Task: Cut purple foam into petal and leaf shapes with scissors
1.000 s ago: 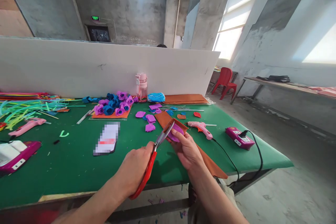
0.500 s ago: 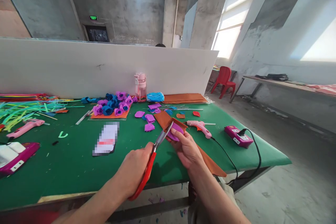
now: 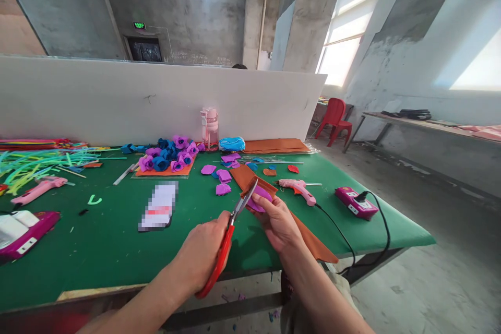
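Red-handled scissors (image 3: 219, 255) are in my left hand (image 3: 205, 250), its fingers closed round the handles. The blades point up and right, their tips at the edge of a purple petal-shaped piece (image 3: 261, 199). That piece is pinched together with brown sheet material (image 3: 250, 180) between the thumb and fingers of my right hand (image 3: 279, 222). A long brown strip (image 3: 315, 242) runs under my right hand toward the table's front edge. Loose purple pieces (image 3: 223, 189) lie beyond the scissors.
A pink glue gun (image 3: 299, 188) and a magenta power strip (image 3: 356, 202) are to the right. Purple and blue flowers (image 3: 168, 156), a phone (image 3: 159, 206), a pink bottle (image 3: 210, 128) and a blue packet (image 3: 231, 144) stand or lie on the green table (image 3: 109, 250). Another glue gun (image 3: 41, 189) is left.
The purple piece has turned slightly in my right hand and its outline looks more rounded. The scissors have shifted a little to the right with my left hand.
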### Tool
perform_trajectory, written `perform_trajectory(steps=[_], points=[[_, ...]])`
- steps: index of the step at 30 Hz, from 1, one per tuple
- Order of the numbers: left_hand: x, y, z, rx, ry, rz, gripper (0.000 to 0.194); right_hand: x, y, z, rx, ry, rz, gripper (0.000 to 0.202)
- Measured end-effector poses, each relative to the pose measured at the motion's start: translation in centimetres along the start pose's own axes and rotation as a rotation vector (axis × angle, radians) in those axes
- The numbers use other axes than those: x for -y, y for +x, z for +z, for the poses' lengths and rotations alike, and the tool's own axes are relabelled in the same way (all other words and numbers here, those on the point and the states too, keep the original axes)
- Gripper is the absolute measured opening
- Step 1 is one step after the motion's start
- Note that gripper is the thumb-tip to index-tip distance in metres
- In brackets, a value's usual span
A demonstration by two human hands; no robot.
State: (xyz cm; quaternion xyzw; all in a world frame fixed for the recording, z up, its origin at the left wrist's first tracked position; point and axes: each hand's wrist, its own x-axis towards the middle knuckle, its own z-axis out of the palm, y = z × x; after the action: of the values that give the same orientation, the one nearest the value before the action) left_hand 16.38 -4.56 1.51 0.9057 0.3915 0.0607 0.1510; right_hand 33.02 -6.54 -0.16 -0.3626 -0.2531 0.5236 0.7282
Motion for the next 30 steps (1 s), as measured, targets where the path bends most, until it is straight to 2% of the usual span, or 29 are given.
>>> perform_trajectory(steps=[6, 15, 25, 30], points=[[0.5, 0.3, 0.2, -0.017, 0.058, -0.004, 0.024, -0.5, -0.2, 0.2, -0.020, -0.034, 0.027, 0.027], [0.7, 0.4, 1.0, -0.011, -0.039, -0.024, 0.020, -0.5, -0.1, 0.3, -0.027, -0.029, 0.024, 0.027], [0.3, 0.1, 1.4, -0.053, -0.247, -0.015, 0.010, -0.4, -0.2, 0.1, -0.014, -0.042, 0.012, 0.024], [0.2, 0.2, 1.0, -0.112, -0.410, -0.007, 0.005, -0.1, 0.0, -0.4, -0.021, -0.036, 0.011, 0.025]])
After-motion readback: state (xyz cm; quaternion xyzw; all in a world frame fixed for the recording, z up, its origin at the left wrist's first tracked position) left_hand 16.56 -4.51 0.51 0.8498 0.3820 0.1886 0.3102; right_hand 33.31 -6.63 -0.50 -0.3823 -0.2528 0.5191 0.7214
